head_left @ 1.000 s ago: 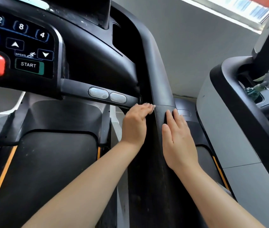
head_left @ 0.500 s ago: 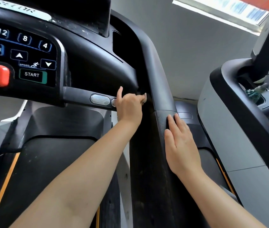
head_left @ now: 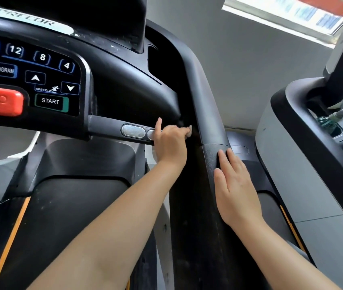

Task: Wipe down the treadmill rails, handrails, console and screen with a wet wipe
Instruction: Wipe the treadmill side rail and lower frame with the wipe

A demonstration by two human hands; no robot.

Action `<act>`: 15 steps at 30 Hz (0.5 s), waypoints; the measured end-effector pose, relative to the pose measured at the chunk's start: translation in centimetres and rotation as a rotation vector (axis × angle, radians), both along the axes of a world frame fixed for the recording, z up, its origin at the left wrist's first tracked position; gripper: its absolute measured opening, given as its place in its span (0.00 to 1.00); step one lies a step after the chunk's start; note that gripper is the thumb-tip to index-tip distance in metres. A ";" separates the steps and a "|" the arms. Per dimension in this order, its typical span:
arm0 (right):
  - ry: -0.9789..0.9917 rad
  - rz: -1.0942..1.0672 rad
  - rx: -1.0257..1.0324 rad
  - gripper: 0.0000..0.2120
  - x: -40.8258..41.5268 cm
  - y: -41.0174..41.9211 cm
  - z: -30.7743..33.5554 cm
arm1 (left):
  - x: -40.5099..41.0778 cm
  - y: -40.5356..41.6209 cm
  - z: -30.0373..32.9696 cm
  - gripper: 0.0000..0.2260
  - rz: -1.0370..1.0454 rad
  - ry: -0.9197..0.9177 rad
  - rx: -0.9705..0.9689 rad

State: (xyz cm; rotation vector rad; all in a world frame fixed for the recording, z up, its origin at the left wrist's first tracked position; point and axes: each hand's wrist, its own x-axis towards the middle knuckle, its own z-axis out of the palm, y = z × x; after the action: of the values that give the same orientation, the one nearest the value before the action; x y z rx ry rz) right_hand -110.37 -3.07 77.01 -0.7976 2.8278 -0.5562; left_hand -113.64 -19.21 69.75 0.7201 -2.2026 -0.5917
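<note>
Reaching forward from about seven o'clock, my left forearm runs up to the crossbar (head_left: 112,127) that juts from under the console (head_left: 40,76). My left hand (head_left: 171,143) sits at the bar's right end, back of the hand facing me, thumb sticking straight up beside the two silver oval sensor pads (head_left: 133,131). Its other fingers are curled over, pinching a small whitish wad that I take for the wet wipe (head_left: 189,130); only a sliver of it shows past the knuckles, pressed into the dark corner where the crossbar meets the right handrail (head_left: 204,95). The hand covers part of the second sensor pad.

My right forearm comes in from about five o'clock. My right hand (head_left: 236,189) lies flat and relaxed, palm down, fingers straight and close together, resting on the handrail's padded lower section just below the seam. It grips nothing. The fingertips point toward twelve o'clock and reach the seam line.

The two hands are near each other but apart, with the handrail's dark inner face between them.

On the console, toward ten o'clock, I see the START key (head_left: 50,101), a red stop button (head_left: 0,100), arrow keys and number keys marked 12, 8 and 4. A second treadmill (head_left: 304,164) stands at three o'clock, with something greenish tucked in its tray; I cannot make out what it is.
</note>
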 end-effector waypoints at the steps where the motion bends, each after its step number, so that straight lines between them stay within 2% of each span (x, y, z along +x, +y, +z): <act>1: -0.002 0.000 0.000 0.24 0.0 0.0 0.0 | -0.3 -0.3 0.3 0.12 0.005 -0.069 0.017; 4: -0.003 0.000 -0.002 0.24 0.1 0.1 0.0 | -0.5 -0.8 0.5 0.13 0.008 -0.222 0.016; 6: 0.000 -0.001 -0.005 0.24 0.1 0.1 0.0 | 0.1 -0.2 -0.1 0.12 -0.018 -0.131 -0.002; 9: 0.011 0.006 0.001 0.24 0.0 0.0 0.0 | 1.3 1.6 -1.6 0.12 -0.032 0.127 0.063; 15: 0.014 0.011 0.011 0.24 0.0 0.0 0.0 | 3.0 3.6 -2.6 0.14 -0.034 0.198 0.069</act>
State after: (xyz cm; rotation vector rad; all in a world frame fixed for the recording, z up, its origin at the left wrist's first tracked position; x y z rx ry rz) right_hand -110.39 -3.08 77.05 -0.8182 2.8350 -0.5356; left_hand -110.68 -15.63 67.17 0.6325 -2.0229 -0.7277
